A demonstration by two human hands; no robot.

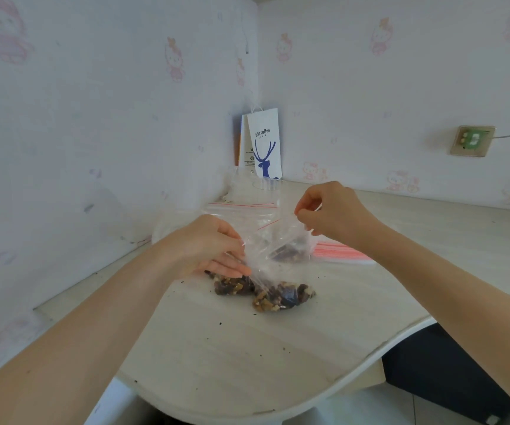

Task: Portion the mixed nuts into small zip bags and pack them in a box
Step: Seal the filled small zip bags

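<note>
Your left grip (213, 246) and right grip (333, 213) both hold one clear zip bag (266, 237) over the middle of the bench (216, 348). The right grip is clamped on the bag's upper right corner, thumb and fingertips pinched together on the plastic close to the red seal line. The left grip takes the bag's left edge, with the thumb on top and the fingers underneath, so it too is closed on the plastic. The bag is stretched and creased between the two, its right corner higher than its left.

From your left grip the plastic runs down to a clump of mixed nuts (281, 297) that lies on the bench, nearer to you than either grip. These nuts appear to sit in the bottom of the held bag, though the creases make that hard to tell for sure. A second clump of nuts (232, 285) lies just beside it, partly under your left fingers. A third portion (290, 253) shows through the plastic farther back, below your right grip.

A flat stack of empty zip bags (339, 251) with red seals lies on the bench to the right of the held bag, partly behind your right forearm. A clear cup (267, 185) stands farther back. Behind it, in the corner of the walls, a white paper bag (266, 145) with a blue deer print stands upright. Dark crumbs dot the bench top. A wall socket (473, 141) sits on the right wall.
</note>
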